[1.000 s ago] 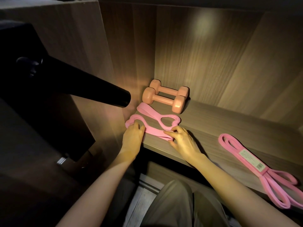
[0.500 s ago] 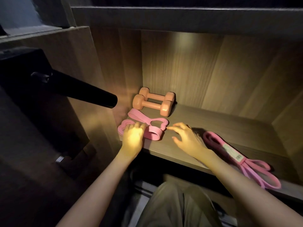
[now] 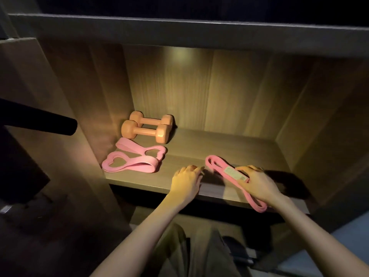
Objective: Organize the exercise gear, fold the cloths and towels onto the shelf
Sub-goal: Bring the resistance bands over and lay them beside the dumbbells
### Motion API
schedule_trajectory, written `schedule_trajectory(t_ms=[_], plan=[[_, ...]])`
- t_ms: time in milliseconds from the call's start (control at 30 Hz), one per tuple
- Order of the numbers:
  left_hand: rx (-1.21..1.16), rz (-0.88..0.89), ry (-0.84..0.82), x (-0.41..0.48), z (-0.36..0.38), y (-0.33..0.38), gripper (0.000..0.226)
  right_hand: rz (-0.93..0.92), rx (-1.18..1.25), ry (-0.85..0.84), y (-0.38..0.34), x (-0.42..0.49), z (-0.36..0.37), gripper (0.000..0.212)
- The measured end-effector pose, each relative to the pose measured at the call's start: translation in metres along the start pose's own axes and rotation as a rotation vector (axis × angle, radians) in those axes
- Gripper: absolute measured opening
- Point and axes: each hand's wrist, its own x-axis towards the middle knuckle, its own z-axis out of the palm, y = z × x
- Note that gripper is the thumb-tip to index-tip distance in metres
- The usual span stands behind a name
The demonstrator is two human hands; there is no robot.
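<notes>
- Wooden shelf, warmly lit inside a dark cupboard, fills the middle of the frame. A black bar juts in from the left edge.
- The right hand has its grip curled round the pink loop band at the label, right of centre. The band's near end hangs past the shelf's front edge.
- The left hand has its grip spread, with straight fingers on the shelf just beside the band's far end, holding nothing.
- Risk: held only at its middle, the band's doubled strands may splay or tangle. If it is let go now, the overhanging end could drag it off the shelf.
- Count: two orange dumbbells at the back left, one figure-eight band in front of them, and one loop band. No cloths or towels are in view.
</notes>
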Motion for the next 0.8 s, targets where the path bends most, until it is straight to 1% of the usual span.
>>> schedule_trajectory(t_ms=[133, 200, 333, 467, 500, 600, 633, 800], plan=[[-0.074, 0.089, -0.091, 0.000, 0.024, 0.034, 0.043, 0.033, -0.039, -0.095, 0.025, -0.011, 0.003, 0.044], [-0.051, 0.124, -0.136, -0.001, 0.034, 0.048, 0.046, 0.028, -0.034, -0.116, 0.031, -0.016, 0.007, 0.042], [-0.037, 0.096, -0.209, -0.003, 0.046, 0.065, 0.048, 0.008, 0.019, -0.147, 0.033, -0.018, 0.006, 0.036], [-0.087, 0.072, -0.222, 0.000, 0.049, 0.066, 0.046, -0.013, 0.006, -0.218, 0.031, -0.016, -0.001, 0.038], [-0.103, 0.061, -0.228, 0.001, 0.049, 0.064, 0.046, -0.012, 0.056, -0.232, 0.030, -0.017, -0.002, 0.039], [-0.138, 0.020, -0.245, 0.004, 0.049, 0.056, 0.045, -0.029, 0.315, -0.283, 0.023, -0.018, -0.001, 0.039], [-0.143, 0.007, -0.246, 0.006, 0.048, 0.052, 0.045, -0.042, 0.362, -0.298, 0.019, -0.018, 0.000, 0.039], [-0.149, -0.038, -0.248, 0.013, 0.042, 0.034, 0.046, -0.092, 0.440, -0.292, -0.009, -0.013, 0.013, 0.049]])
